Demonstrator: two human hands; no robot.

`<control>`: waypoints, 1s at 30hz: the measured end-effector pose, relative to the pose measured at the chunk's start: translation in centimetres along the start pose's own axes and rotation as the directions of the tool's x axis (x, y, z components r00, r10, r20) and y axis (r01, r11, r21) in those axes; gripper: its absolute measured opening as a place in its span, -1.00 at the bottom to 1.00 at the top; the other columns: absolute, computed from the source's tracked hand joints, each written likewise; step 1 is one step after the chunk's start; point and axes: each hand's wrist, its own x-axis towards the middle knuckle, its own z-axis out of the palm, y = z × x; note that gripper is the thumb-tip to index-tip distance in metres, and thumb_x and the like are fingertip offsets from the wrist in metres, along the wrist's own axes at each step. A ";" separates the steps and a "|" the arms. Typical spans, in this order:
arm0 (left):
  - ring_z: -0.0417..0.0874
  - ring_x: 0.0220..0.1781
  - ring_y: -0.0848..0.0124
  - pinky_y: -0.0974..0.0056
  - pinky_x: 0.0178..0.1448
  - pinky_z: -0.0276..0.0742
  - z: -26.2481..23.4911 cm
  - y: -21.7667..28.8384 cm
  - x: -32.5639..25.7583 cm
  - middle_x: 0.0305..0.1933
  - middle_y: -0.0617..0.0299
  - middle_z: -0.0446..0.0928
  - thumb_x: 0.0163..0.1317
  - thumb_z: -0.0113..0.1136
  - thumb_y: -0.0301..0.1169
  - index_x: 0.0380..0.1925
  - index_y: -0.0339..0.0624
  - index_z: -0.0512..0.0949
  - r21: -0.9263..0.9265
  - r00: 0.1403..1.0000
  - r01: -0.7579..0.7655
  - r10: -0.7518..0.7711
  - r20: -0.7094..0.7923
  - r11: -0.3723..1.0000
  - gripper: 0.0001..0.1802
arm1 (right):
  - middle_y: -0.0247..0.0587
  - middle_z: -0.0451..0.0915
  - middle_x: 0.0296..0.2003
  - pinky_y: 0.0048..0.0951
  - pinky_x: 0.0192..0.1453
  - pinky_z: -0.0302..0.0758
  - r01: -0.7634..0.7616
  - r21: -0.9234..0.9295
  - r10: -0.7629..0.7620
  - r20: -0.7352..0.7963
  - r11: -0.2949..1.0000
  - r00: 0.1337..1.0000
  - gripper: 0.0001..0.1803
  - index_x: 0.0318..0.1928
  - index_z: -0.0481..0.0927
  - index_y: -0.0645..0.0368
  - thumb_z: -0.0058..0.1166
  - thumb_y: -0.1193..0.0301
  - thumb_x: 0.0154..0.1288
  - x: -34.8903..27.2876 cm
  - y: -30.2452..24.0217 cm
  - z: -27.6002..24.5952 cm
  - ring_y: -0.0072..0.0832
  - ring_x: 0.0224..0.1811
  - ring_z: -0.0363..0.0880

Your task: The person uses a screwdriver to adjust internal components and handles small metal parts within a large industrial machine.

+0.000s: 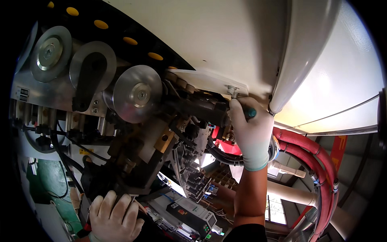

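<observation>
My right hand (pixel 252 133), in a white glove with a teal cuff, is raised and closed around a tool with a rounded teal end (pixel 250 113). The rest of the tool is hidden in the fist, so its kind cannot be told. The thumb lies just below a metal bolt (pixel 232 89) on a pale plate (pixel 209 80); whether tool and bolt touch does not show. At the lower left my gloved left hand (pixel 113 218) rests with bent, slightly spread fingers against the lower edge of a dark machine block (pixel 133 165). I see nothing held in it.
Shiny metal discs (pixel 137 94) stand in a row at the left. A large white panel (pixel 229 36) and a thick pale tube (pixel 306 52) hang overhead. Red hoses (pixel 322 165) curve down on the right. A dark control box (pixel 189 218) lies below, between my arms.
</observation>
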 end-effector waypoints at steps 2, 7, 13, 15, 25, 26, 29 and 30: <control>0.56 0.13 -0.14 -0.26 0.18 0.38 -0.1 0.0 0.0 0.05 -0.04 0.57 0.23 0.16 -0.09 -0.12 -0.21 0.61 0.006 1.000 -0.001 0.001 0.002 1.000 -0.58 | -0.11 0.68 -0.57 -0.42 -0.36 0.57 0.039 0.063 -0.040 0.008 0.997 0.999 -0.78 -0.22 0.77 0.26 0.33 0.33 0.37 0.2 0.5 0.3 -0.41 -0.55 0.67; 0.56 0.14 -0.14 -0.26 0.19 0.37 -0.1 0.1 0.0 0.06 -0.04 0.57 0.25 0.14 -0.09 -0.11 -0.20 0.61 0.033 1.000 0.002 -0.002 0.014 0.999 -0.58 | -0.07 0.70 -0.53 -0.39 -0.34 0.60 -0.026 0.058 0.021 0.085 0.998 0.996 -0.77 -0.18 0.78 0.25 0.33 0.31 0.37 0.0 0.6 0.1 -0.38 -0.55 0.71; 0.56 0.13 -0.15 -0.27 0.19 0.37 -0.1 0.0 0.1 0.05 -0.04 0.57 0.22 0.16 -0.08 -0.12 -0.21 0.61 0.036 1.000 -0.014 0.014 0.008 0.999 -0.57 | -0.07 0.74 -0.45 -0.38 -0.27 0.63 -0.001 0.022 -0.001 0.107 1.000 0.994 -0.75 -0.16 0.78 0.24 0.31 0.29 0.37 0.1 1.1 0.6 -0.36 -0.48 0.75; 0.56 0.12 -0.15 -0.26 0.18 0.37 -0.1 0.1 0.2 0.05 -0.04 0.57 0.19 0.18 -0.10 -0.12 -0.21 0.61 0.015 1.000 -0.001 0.000 0.015 1.000 -0.57 | -0.07 0.75 -0.42 -0.36 -0.23 0.65 -0.077 0.010 0.074 0.157 0.997 0.985 -0.75 -0.16 0.78 0.23 0.31 0.28 0.37 0.4 0.5 0.2 -0.30 -0.44 0.77; 0.58 0.29 0.09 -0.02 0.35 0.41 -1.2 -0.1 0.7 0.21 0.20 0.60 0.19 0.33 -0.18 0.07 -0.08 0.64 -0.038 0.996 0.059 -0.056 0.069 0.998 -0.54 | -0.06 0.72 -0.47 -0.34 -0.27 0.64 0.093 -0.097 -0.089 0.050 0.991 0.995 -0.84 -0.26 0.78 0.17 0.33 0.33 0.31 0.2 -0.3 -0.3 -0.24 -0.44 0.76; 0.58 0.22 0.03 -0.07 0.26 0.40 -1.0 -0.1 0.6 0.15 0.13 0.59 0.14 0.32 -0.17 0.00 -0.12 0.63 -0.034 0.999 0.040 -0.039 0.037 0.999 -0.55 | -0.07 0.72 -0.47 -0.35 -0.27 0.64 0.061 -0.108 -0.054 0.066 0.992 0.996 -0.84 -0.25 0.78 0.18 0.32 0.34 0.32 0.2 -0.7 -0.6 -0.27 -0.45 0.75; 0.58 0.07 -0.08 -0.15 0.09 0.40 -0.1 -0.2 0.3 0.03 0.01 0.57 0.05 0.30 -0.16 -0.14 -0.19 0.61 -0.040 1.000 0.000 -0.001 -0.031 0.999 -0.57 | -0.09 0.73 -0.47 -0.37 -0.28 0.63 0.045 -0.115 -0.037 0.068 0.992 0.997 -0.83 -0.24 0.78 0.19 0.31 0.34 0.34 0.2 -1.4 -0.6 -0.33 -0.46 0.75; 0.58 0.07 -0.07 -0.14 0.08 0.40 -0.1 -0.3 0.4 0.02 0.02 0.57 0.03 0.31 -0.16 -0.14 -0.19 0.61 -0.057 0.999 -0.004 0.002 -0.034 0.998 -0.57 | -0.10 0.74 -0.47 -0.38 -0.28 0.62 0.046 -0.114 -0.040 0.062 0.992 0.997 -0.83 -0.24 0.77 0.20 0.31 0.34 0.35 -0.1 -1.6 -0.7 -0.35 -0.46 0.75</control>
